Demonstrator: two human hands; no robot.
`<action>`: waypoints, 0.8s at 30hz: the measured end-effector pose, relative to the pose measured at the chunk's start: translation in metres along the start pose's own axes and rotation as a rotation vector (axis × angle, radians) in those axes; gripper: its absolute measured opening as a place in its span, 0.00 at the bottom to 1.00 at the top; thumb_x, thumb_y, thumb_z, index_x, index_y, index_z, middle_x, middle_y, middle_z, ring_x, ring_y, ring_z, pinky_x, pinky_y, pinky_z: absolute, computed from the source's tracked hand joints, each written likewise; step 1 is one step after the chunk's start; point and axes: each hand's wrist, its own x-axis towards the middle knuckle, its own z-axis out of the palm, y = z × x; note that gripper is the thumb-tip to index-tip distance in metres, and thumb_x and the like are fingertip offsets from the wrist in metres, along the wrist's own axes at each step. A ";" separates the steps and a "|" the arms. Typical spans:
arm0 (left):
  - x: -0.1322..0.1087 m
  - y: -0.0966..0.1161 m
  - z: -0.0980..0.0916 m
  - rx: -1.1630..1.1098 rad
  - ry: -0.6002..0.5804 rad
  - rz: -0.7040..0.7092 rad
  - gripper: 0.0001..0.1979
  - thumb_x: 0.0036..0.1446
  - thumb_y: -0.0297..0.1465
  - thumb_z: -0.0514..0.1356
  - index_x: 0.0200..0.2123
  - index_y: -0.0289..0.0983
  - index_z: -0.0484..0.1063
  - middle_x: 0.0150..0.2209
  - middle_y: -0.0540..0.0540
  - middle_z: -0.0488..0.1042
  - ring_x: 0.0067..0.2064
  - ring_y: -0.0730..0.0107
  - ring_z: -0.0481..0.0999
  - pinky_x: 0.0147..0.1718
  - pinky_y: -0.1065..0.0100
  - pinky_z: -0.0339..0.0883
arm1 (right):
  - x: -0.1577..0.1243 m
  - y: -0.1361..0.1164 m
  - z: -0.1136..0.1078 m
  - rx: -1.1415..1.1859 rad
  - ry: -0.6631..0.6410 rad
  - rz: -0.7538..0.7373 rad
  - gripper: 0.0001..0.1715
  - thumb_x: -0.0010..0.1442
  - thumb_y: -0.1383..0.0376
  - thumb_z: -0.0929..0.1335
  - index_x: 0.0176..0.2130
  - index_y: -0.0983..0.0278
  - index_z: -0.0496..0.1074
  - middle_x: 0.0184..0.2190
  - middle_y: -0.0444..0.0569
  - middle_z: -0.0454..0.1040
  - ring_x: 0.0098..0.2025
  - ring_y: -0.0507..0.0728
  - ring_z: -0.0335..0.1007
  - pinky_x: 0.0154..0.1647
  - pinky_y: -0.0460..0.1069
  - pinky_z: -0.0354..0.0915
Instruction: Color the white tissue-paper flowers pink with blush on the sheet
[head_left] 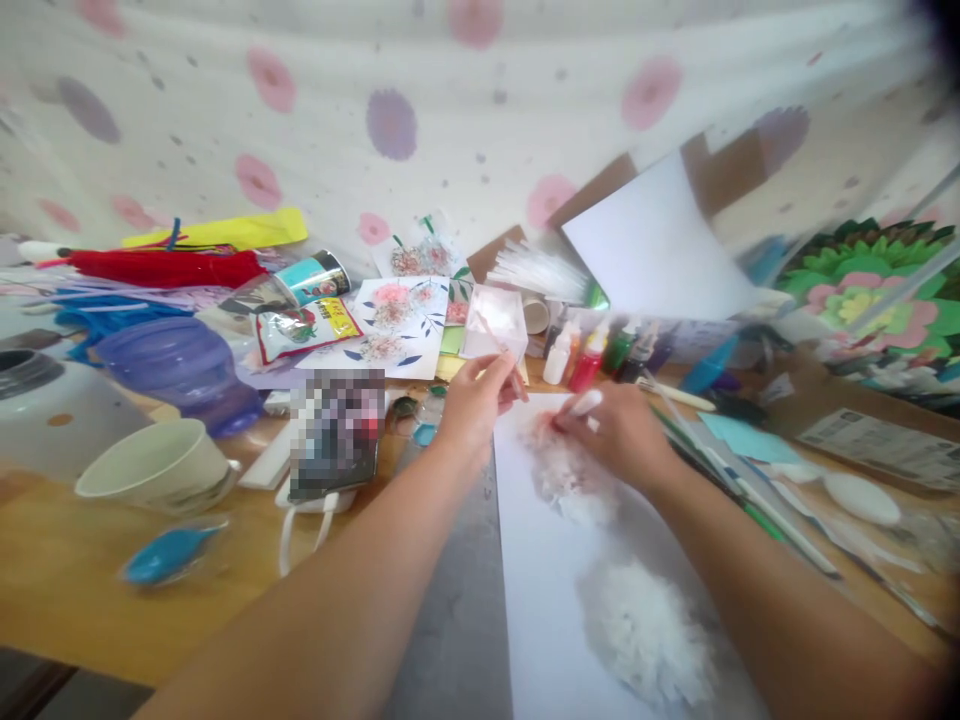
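A sheet of white paper [536, 570] lies lengthwise in front of me, with a fluffy white flower [652, 630] on its near part. Farther up the paper is a second flower shape [570, 480], white with a peach tint at its far end. My right hand [626, 435] is closed around a white pen-like tool [585, 402], its fingertips at the peach part. Just left of it, above the paper's far edge, my left hand [480, 395] has its fingers pinched together. Blur hides what they hold, if anything.
Paint bottles [589, 358] and an open white box [493, 320] stand behind my hands. To the left are a phone [337, 440], a pale cup [154, 465] and a purple container [184, 370]. Brushes [787, 525] and a cardboard box [877, 420] lie right.
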 end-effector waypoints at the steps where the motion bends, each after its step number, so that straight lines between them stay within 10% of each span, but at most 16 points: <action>1: 0.000 0.000 0.001 -0.001 0.009 -0.006 0.16 0.45 0.43 0.66 0.32 0.39 0.70 0.25 0.51 0.75 0.28 0.71 0.74 0.36 0.67 0.64 | 0.002 -0.001 0.002 -0.005 0.056 0.064 0.10 0.57 0.61 0.69 0.28 0.61 0.79 0.29 0.48 0.79 0.32 0.57 0.71 0.35 0.50 0.60; 7: -0.001 0.000 0.002 0.013 -0.008 -0.012 0.16 0.46 0.43 0.65 0.31 0.38 0.69 0.26 0.50 0.74 0.27 0.72 0.74 0.33 0.68 0.62 | 0.012 -0.004 0.018 0.120 -0.047 0.054 0.06 0.54 0.62 0.71 0.27 0.60 0.79 0.28 0.46 0.78 0.32 0.56 0.71 0.34 0.49 0.61; 12: 0.000 -0.001 0.001 0.027 0.005 -0.009 0.15 0.47 0.43 0.64 0.30 0.38 0.70 0.25 0.50 0.74 0.27 0.73 0.73 0.34 0.68 0.62 | 0.012 0.001 0.014 0.141 0.158 0.331 0.09 0.55 0.59 0.70 0.28 0.59 0.80 0.33 0.47 0.80 0.34 0.58 0.72 0.34 0.50 0.62; 15: 0.000 -0.003 0.001 0.018 0.012 -0.021 0.15 0.45 0.43 0.65 0.31 0.38 0.70 0.25 0.51 0.74 0.27 0.72 0.73 0.34 0.68 0.62 | 0.011 0.002 0.012 0.262 -0.039 0.279 0.08 0.53 0.58 0.71 0.30 0.59 0.80 0.29 0.45 0.80 0.31 0.56 0.73 0.32 0.48 0.63; 24: 0.002 -0.006 -0.001 0.059 -0.001 -0.012 0.19 0.42 0.46 0.67 0.31 0.38 0.70 0.27 0.50 0.75 0.30 0.70 0.74 0.35 0.68 0.63 | 0.012 0.020 0.008 -0.004 0.058 0.455 0.13 0.53 0.56 0.70 0.28 0.62 0.80 0.28 0.50 0.79 0.32 0.59 0.73 0.31 0.50 0.62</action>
